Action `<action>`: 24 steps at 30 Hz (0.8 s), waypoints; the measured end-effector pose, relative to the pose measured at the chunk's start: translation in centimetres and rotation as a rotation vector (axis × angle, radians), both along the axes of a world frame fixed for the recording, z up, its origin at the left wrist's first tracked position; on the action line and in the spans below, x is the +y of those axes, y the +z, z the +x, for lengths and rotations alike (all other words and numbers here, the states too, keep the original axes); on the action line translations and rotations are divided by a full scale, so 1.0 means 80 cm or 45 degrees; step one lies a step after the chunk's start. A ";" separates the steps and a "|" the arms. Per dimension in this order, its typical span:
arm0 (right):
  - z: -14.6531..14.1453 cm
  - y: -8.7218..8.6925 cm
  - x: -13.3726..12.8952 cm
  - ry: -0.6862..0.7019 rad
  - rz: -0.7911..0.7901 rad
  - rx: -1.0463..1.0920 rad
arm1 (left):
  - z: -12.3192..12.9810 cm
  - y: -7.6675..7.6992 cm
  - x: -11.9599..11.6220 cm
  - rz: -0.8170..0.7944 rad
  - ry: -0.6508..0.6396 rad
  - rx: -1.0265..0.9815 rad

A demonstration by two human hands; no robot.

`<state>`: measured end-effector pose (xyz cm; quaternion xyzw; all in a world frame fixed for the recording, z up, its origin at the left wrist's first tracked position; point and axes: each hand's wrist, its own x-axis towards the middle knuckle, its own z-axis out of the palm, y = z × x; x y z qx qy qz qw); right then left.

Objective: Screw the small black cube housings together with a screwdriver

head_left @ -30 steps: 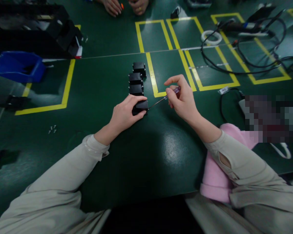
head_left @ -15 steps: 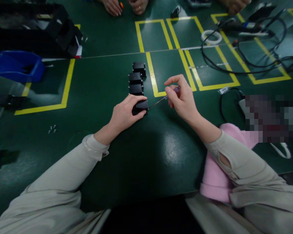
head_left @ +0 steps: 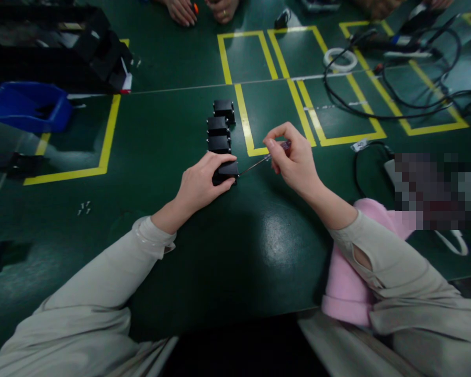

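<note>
My left hand grips a small black block on the green table, thumb on its near side and fingers over its far side. In my right hand is a slim screwdriver with a purplish clear handle, pinched between thumb and fingers. Its tip reaches the small bright screw at the block's right side; whether it sits in the screw head I cannot tell. Beyond the held block, several like black blocks stand in a column, with small shiny screws at their sides.
Loose screws lie on the left. A blue bin and black racks stand at the back left. Black cables and a white ring lie back right; pink cloth is under my right forearm. Another person's hands rest opposite.
My right hand has shifted very slightly, with the screwdriver tip still at the same spot. My left hand and the blocks stay put. At the far right, another person's hand has moved.
</note>
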<state>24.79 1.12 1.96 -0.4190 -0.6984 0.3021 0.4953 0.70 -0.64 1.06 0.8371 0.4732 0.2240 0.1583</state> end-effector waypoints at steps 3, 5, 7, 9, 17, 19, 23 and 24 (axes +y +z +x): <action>0.000 -0.003 0.001 0.014 0.021 0.021 | 0.000 0.000 0.001 0.002 0.004 0.000; 0.000 -0.005 0.002 0.015 0.049 0.030 | 0.000 0.000 0.001 0.007 0.003 0.003; 0.000 -0.006 0.002 0.009 0.059 0.033 | 0.000 -0.001 0.001 0.012 0.000 0.004; 0.000 -0.003 0.002 0.009 0.042 0.031 | 0.000 -0.002 0.000 0.017 -0.001 0.002; 0.000 -0.003 0.001 0.014 0.026 0.027 | 0.000 0.000 0.000 0.023 -0.003 0.001; 0.000 -0.004 0.002 0.020 0.029 0.027 | 0.001 0.000 0.001 0.022 0.000 0.008; 0.000 0.000 0.001 0.003 0.020 0.015 | 0.001 0.000 0.000 0.029 -0.004 0.015; 0.000 0.000 0.001 0.002 0.020 0.010 | 0.001 0.000 0.000 0.032 -0.007 0.014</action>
